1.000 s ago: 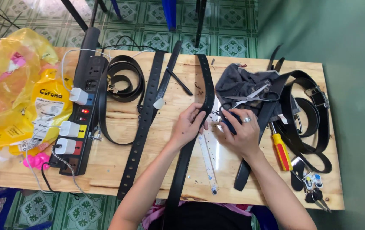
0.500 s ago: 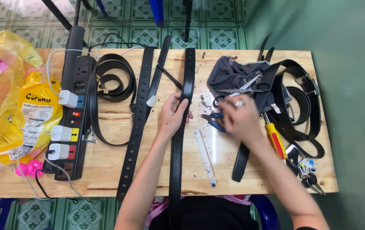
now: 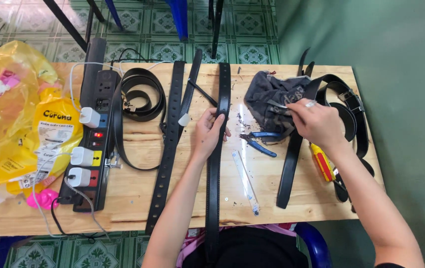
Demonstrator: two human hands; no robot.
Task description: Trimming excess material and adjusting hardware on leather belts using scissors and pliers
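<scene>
Head view, one moment. Wooden desk [image 3: 138,198] on a green patterned tile floor [image 3: 148,30]. Left hand [image 3: 208,133] rests on a long black belt [image 3: 214,173] near the middle of the desk; fingers curl round the strap's far portion, grip closed on the belt. Belt's long axis runs straight from the person's lap to the desk's far edge, near end hanging over the front edge, far end pointing away from the person. Right hand [image 3: 316,123] is raised over the right part of the desk, thumb and fingers pinched on a thin pale piece at the edge of a dark grey cloth pouch [image 3: 272,94]; what exactly that piece is, cannot tell. Blue-handled pliers [image 3: 258,141] lie on the desk between the two hands, not touched. A clear ruler [image 3: 246,181] lies just right of the held belt, roughly parallel but slightly slanted. A second black belt with punched holes [image 3: 167,154] lies left of the held one, near parallel. A coiled belt [image 3: 140,97] sits further left, beside a black power strip [image 3: 93,144] with white chargers plugged in. Yellow plastic bags [image 3: 19,119] at far left. More black belts [image 3: 341,109] and a red-and-yellow screwdriver [image 3: 322,163] lie at right.
</scene>
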